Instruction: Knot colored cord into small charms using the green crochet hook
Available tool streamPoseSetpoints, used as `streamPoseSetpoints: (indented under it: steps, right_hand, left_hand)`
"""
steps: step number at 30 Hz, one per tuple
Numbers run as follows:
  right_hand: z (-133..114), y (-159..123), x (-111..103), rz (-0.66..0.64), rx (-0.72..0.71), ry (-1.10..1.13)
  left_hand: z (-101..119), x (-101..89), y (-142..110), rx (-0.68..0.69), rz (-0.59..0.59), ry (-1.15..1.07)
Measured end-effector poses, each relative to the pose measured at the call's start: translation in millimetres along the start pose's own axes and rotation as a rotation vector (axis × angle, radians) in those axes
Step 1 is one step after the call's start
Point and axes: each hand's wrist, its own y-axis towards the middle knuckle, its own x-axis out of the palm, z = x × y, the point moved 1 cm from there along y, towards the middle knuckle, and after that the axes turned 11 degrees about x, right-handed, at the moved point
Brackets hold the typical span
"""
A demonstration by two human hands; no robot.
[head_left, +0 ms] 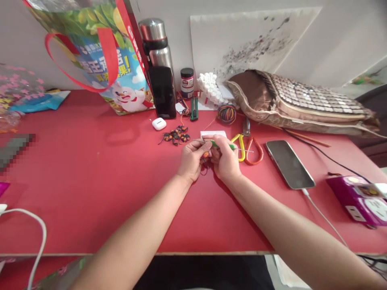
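Close together above the red table (136, 181), my two hands meet in the middle of the view. My left hand (190, 161) pinches a small crochet piece (206, 154) of orange and dark yarn, mostly hidden by the fingers. A crochet hook (231, 147) with a green handle lies in my closed right hand (226, 161), its thin metal shaft pointing right. Dark yarn (206, 171) loops below the fingers. Behind the hands are several finished-looking crocheted bits (178, 135), a multicoloured yarn ball (226, 114) and a white block (213, 133).
Right of my hands lie pliers (254, 152) with yellow and red handles, a charging phone (289, 164) and a purple power socket (358, 199). Along the back stand a shopping bag (130, 94), a black phone (163, 92) against a flask (153, 30), a jar (187, 82) and a cushion (314, 98).
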Motion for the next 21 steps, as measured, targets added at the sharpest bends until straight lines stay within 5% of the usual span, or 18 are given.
streamPoseSetpoints:
  steps: [15,21]
  right_hand:
    - [-3,-9,3,0.02,0.026,-0.07]
    - [3,-12,-1,0.028,0.031,-0.073]
  left_hand:
    - [10,-1.7,-7,-0.097,-0.011,0.108]
    - [9,2.6,-9,0.025,-0.073,0.151]
